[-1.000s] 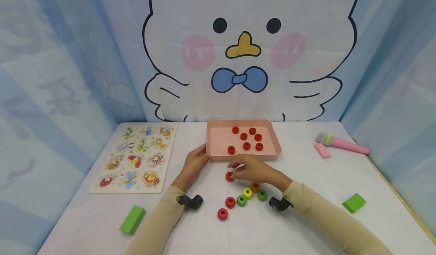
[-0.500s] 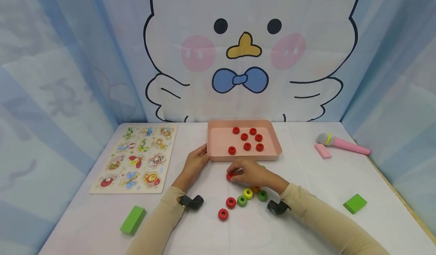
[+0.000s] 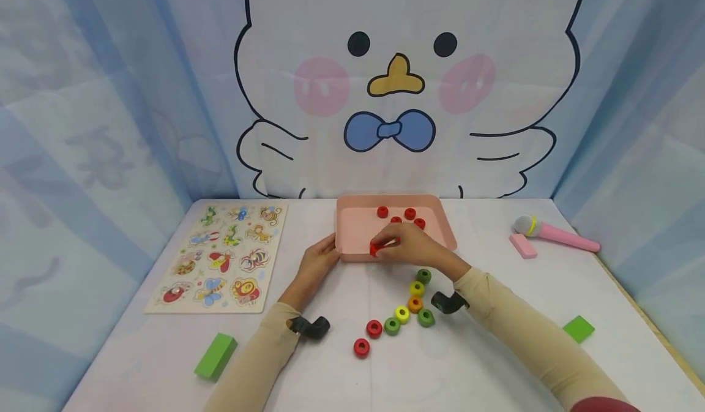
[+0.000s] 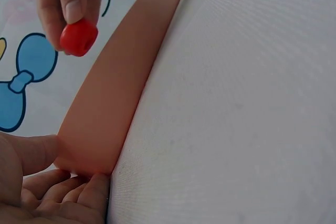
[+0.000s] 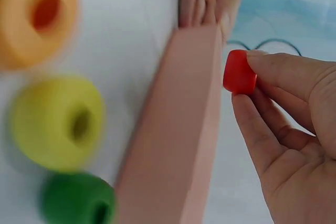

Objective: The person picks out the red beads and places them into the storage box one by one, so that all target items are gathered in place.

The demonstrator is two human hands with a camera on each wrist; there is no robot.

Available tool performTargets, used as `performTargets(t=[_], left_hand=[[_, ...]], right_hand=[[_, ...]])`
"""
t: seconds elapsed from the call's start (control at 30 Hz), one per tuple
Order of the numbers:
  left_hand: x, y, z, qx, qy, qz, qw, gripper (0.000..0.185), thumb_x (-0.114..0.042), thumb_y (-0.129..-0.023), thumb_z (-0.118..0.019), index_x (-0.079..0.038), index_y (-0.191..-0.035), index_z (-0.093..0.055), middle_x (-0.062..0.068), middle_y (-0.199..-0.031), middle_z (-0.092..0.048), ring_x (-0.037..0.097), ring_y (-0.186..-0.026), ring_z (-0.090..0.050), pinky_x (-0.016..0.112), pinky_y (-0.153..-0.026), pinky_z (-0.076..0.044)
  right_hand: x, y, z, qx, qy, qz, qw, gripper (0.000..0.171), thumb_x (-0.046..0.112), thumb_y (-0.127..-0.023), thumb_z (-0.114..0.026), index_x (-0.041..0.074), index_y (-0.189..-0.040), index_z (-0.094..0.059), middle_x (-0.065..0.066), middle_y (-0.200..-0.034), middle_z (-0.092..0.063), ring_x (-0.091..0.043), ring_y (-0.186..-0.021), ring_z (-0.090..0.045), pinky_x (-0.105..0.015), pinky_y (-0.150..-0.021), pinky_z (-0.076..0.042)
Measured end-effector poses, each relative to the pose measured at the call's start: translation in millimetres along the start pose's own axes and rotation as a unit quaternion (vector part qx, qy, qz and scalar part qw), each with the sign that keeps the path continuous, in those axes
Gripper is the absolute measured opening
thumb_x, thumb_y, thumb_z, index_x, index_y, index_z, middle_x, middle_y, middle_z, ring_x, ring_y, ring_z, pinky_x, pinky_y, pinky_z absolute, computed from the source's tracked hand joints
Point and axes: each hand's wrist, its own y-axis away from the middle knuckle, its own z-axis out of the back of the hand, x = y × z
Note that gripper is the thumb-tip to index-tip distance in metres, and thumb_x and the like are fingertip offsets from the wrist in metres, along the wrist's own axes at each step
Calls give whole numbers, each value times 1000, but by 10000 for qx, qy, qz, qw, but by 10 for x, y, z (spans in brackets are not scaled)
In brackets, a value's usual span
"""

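Observation:
My right hand (image 3: 410, 245) pinches a red bead (image 5: 240, 72) between thumb and fingertips, above the near wall of the pink tray (image 4: 113, 93). The right wrist view shows the bead raised over the rim. Inside the tray several red beads (image 3: 382, 212) lie towards the back, and my right hand covers part of the tray's front. My left hand (image 3: 316, 265) grips the tray's near left corner, thumb at the rim and fingers curled at the lower edge, as the left wrist view shows.
In front of the tray lie green (image 3: 423, 276), yellow (image 3: 417, 288) and orange (image 3: 415, 304) beads, with two red beads (image 3: 361, 348) nearer. An insect puzzle board (image 3: 220, 259) lies left. Green blocks (image 3: 216, 355), a pink block (image 3: 522, 246) and a toy microphone (image 3: 556, 233) sit at the sides.
My right hand took hold of a red bead on the table, lifted it and carried it away from me to the tray's near rim. My left hand stays at the tray corner.

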Motion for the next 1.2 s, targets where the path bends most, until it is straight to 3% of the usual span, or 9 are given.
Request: performTargets(t=[0.23,0.47,0.63,0.9,1.03,1.2], left_hand=[[30,-14,4,-26,31,-20,10000,51,1,-95,-57,7,-144,-43,22,-146,-44,30,-135,-42,38,-109,-37],[54,-18,-36,198,148,-162,9996,51,3,-95,-55,9,-143,-41,25,-146,-42,31,-136,-40,38,-110,-35],[43,-20,-46,287,228,-351,9987,50,5,-95,-55,11,-143,-41,27,-146,-41,33,-136,-39,39,-111,-34],[29,-33,-15,313,243,-318,9987,51,5,-95,-54,12,-143,-39,27,-147,-39,33,-137,-38,39,-111,-34],[27,-39,-4,276,234,-280,9990,50,6,-95,-54,13,-143,-39,28,-146,-40,34,-136,-39,40,-110,-35],[29,-42,15,264,242,-257,9990,51,6,-95,-54,12,-143,-38,28,-146,-39,34,-137,-38,41,-111,-34]], right_hand=[[-132,-400,136,-263,195,-396,9987,34,16,-88,-75,5,-120,-70,-5,-110,-66,-25,-102,-58,-36,-91,-53],[-373,-671,131,61,242,-916,9955,35,17,-90,-73,5,-122,-68,-5,-112,-66,-24,-100,-58,-36,-92,-52],[-468,-760,146,123,241,-936,9952,33,15,-90,-72,5,-121,-69,-7,-112,-66,-25,-96,-57,-36,-89,-53],[-505,-827,130,122,348,-800,9961,32,15,-90,-73,3,-119,-69,-8,-109,-67,-25,-94,-58,-34,-88,-53],[-508,-836,97,138,249,-951,9951,30,14,-91,-72,5,-119,-69,-7,-110,-66,-24,-91,-57,-33,-86,-53],[-500,-853,86,134,182,-1032,9944,35,15,-91,-72,4,-123,-67,-9,-115,-65,-25,-98,-58,-36,-93,-52]])
